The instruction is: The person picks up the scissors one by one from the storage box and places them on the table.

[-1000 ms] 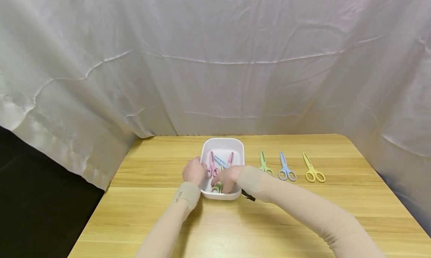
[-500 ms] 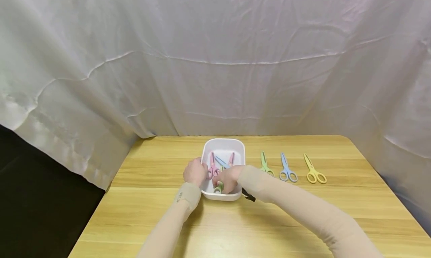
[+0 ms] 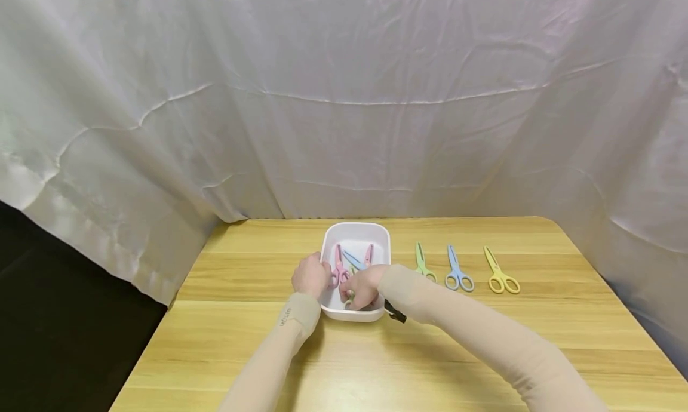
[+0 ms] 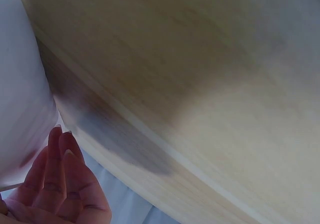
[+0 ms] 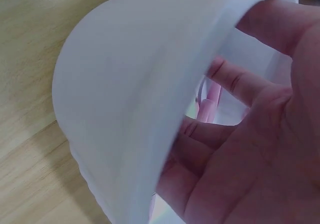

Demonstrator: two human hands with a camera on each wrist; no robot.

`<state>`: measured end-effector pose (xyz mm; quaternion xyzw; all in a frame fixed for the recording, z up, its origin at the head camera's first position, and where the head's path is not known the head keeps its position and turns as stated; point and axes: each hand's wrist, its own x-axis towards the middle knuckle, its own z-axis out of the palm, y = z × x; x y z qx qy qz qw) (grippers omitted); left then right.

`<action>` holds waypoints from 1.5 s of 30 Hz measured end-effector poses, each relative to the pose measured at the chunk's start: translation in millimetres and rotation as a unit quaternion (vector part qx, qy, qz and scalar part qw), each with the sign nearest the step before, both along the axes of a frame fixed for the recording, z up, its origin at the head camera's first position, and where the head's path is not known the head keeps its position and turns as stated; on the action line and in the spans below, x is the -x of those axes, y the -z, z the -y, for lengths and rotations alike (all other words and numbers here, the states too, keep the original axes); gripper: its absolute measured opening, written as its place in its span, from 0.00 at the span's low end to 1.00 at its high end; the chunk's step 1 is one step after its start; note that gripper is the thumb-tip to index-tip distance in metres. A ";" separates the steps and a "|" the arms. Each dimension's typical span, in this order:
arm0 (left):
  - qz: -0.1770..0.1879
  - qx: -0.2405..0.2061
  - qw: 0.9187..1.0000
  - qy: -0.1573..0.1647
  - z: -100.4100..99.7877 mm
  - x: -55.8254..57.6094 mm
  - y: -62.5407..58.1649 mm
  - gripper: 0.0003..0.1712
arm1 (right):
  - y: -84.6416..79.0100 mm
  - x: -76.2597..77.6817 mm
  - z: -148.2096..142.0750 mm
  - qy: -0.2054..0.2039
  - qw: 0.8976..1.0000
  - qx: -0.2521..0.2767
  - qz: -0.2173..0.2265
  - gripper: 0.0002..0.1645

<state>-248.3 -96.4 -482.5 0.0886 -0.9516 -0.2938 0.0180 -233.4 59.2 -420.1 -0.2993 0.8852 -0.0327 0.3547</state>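
A white plastic bin [image 3: 332, 233] holds several pairs of scissors. My left hand [image 3: 312, 274] grips its left wall, the fingers [image 4: 55, 179] along the outside. My right hand [image 3: 360, 286] reaches inside over the right rim and holds green scissors [image 3: 350, 300] by the handles; their blades are mostly covered by the hand. Just beyond the fingers lie pink scissors [image 3: 338, 267], blue scissors [image 3: 353, 260] and a second pink pair [image 3: 368, 254]. In the right wrist view the bin's near wall [image 5: 125, 84] hides my fingertips.
To the right of the bin, green scissors [image 3: 421, 258], blue scissors [image 3: 457, 271] and yellow scissors [image 3: 500, 271] lie in a row, points away from me. My right sleeve [image 3: 473, 322] crosses in front of them. A grey curtain [image 3: 376, 149] hangs behind the wooden table [image 3: 355, 370].
The green scissors' handles in the bin have shifted slightly to the right and turned within my right hand's fingers. My left hand stays on the bin's wall.
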 end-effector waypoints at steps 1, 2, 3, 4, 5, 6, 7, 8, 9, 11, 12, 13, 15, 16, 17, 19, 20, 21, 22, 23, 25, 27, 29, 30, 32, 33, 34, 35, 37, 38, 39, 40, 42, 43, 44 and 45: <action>0.000 0.000 1.000 0.000 -0.2 -0.3 0.0 0.17 | 0.1 0.0 -0.1 0.000 1.000 0.000 0.000 0.08; 0.001 -0.001 1.000 0.000 -0.3 -0.5 0.1 0.16 | 0.1 0.0 -0.4 0.002 1.000 0.002 0.004 0.08; 0.000 -0.001 1.000 0.000 -0.4 -0.5 0.3 0.16 | 0.1 0.0 -0.7 0.004 1.000 0.003 0.007 0.07; -0.001 0.000 1.000 0.000 -0.4 -0.3 0.4 0.16 | 0.0 0.0 -1.1 0.006 1.000 0.005 0.009 0.07; 0.000 -0.002 1.000 -0.001 -0.4 -0.3 0.5 0.16 | -0.1 0.0 -1.4 0.007 1.000 0.007 0.012 0.06; 0.000 -0.002 1.000 -0.002 -0.5 -0.1 0.8 0.16 | -0.4 -0.1 -1.9 0.011 1.000 0.010 0.015 0.06; -0.001 -0.002 1.000 -0.002 -0.3 0.2 0.8 0.16 | -0.3 -0.1 -2.2 0.013 1.000 0.014 0.017 0.05; 0.000 -0.003 1.000 -0.003 -0.3 0.4 1.0 0.16 | -0.3 -0.2 -2.5 0.015 1.000 0.017 0.019 0.04; 0.000 -0.003 1.000 -0.005 -0.3 0.7 1.0 0.16 | -0.2 -0.3 -2.6 0.016 0.999 0.020 0.019 0.04; 0.000 -0.003 1.000 -0.006 -0.4 0.8 0.9 0.16 | 0.2 -0.5 -2.7 0.021 0.999 0.025 0.019 0.04; 0.000 -0.002 1.000 -0.006 -0.4 0.9 0.9 0.16 | 0.7 -0.7 -2.7 0.025 0.999 0.027 0.019 0.05; 0.000 -0.001 1.000 -0.006 -0.4 1.0 0.8 0.16 | 1.2 -0.8 -2.6 0.027 0.999 0.029 0.019 0.06; 0.001 0.001 1.000 -0.007 -0.5 0.7 0.5 0.17 | 1.9 -1.0 -2.5 0.032 0.999 0.032 0.018 0.08; 0.001 0.002 1.000 -0.006 -0.5 0.6 0.3 0.17 | 2.4 -1.1 -2.3 0.033 0.999 0.034 0.017 0.08; 0.002 0.002 1.000 -0.007 -0.6 0.4 0.1 0.17 | 2.7 -1.1 -2.1 0.034 0.999 0.036 0.017 0.08; 0.002 0.002 1.000 -0.007 -0.9 0.2 -0.3 0.17 | 3.4 -1.0 -2.0 0.035 0.998 0.038 0.019 0.06; 0.002 0.002 1.000 -0.007 -1.1 -0.2 -0.6 0.17 | 3.8 -0.9 -2.0 0.035 0.998 0.039 0.021 0.05; 0.001 0.002 1.000 -0.007 -1.3 -0.4 -0.9 0.17 | 4.3 -0.8 -2.1 0.036 0.998 0.040 0.022 0.05; 0.001 0.002 1.000 -0.007 -1.5 -0.6 -1.1 0.17 | 4.6 -0.7 -2.2 0.037 0.998 0.041 0.025 0.04; 0.000 0.003 1.000 -0.007 -1.6 -0.8 -1.3 0.17 | 4.8 -0.3 -2.5 0.039 0.998 0.042 0.029 0.04; 0.000 0.002 1.000 -0.007 -1.6 -1.2 -1.4 0.17 | 5.4 0.1 -3.1 0.044 0.997 0.044 0.035 0.04; 0.000 0.002 1.000 -0.007 -1.3 -1.2 -1.1 0.17 | 5.9 0.5 -3.6 0.051 0.997 0.046 0.040 0.04; 0.000 0.000 1.000 -0.007 -1.0 -0.7 -0.4 0.16 | 6.5 0.8 -4.0 0.057 0.996 0.048 0.044 0.05; 0.000 0.000 1.000 -0.007 -0.8 -0.3 0.0 0.16 | 6.8 1.0 -4.1 0.060 0.996 0.048 0.043 0.05; 0.000 0.001 1.000 -0.008 -0.7 0.2 0.1 0.17 | 7.5 1.3 -4.6 0.062 0.996 0.047 0.036 0.05; 0.000 0.002 1.000 -0.008 -0.7 0.4 -0.1 0.17 | 7.7 1.1 -4.9 0.062 0.997 0.046 0.030 0.05; 0.000 0.003 1.000 -0.008 -0.6 0.4 -0.3 0.17 | 7.7 1.1 -5.1 0.061 0.997 0.045 0.023 0.05; 0.000 0.005 1.000 -0.008 -0.6 0.5 -0.5 0.17 | 7.5 0.9 -5.6 0.061 0.997 0.044 0.016 0.06; 0.003 0.005 1.000 -0.008 -0.7 0.0 -1.4 0.18 | 6.6 0.5 -7.1 0.056 0.997 0.046 0.004 0.07; 0.004 0.006 1.000 -0.007 -0.7 -0.2 -1.6 0.18 | 5.7 0.3 -8.1 0.053 0.997 0.048 -0.001 0.08; 0.005 0.007 1.000 -0.006 -0.6 -0.5 -1.9 0.19 | 4.6 0.1 -9.1 0.051 0.997 0.051 -0.005 0.09; 0.007 0.007 1.000 -0.005 -0.6 -0.8 -2.0 0.19 | 3.7 0.3 -10.3 0.049 0.997 0.055 -0.007 0.10; 0.010 0.004 1.000 -0.004 -0.4 -1.2 -2.6 0.19 | 2.0 0.9 -12.9 0.044 0.997 0.066 -0.011 0.12; 0.011 0.004 1.000 -0.004 -0.4 -1.5 -2.6 0.19 | 1.4 1.3 -14.1 0.042 0.997 0.071 -0.013 0.13; 0.013 0.003 1.000 -0.004 -0.3 -1.5 -2.8 0.19 | 0.9 1.6 -15.0 0.041 0.996 0.075 -0.012 0.13; 0.015 0.002 1.000 -0.005 -0.3 -1.6 -2.7 0.19 | 0.6 2.0 -16.1 0.041 0.996 0.079 -0.010 0.13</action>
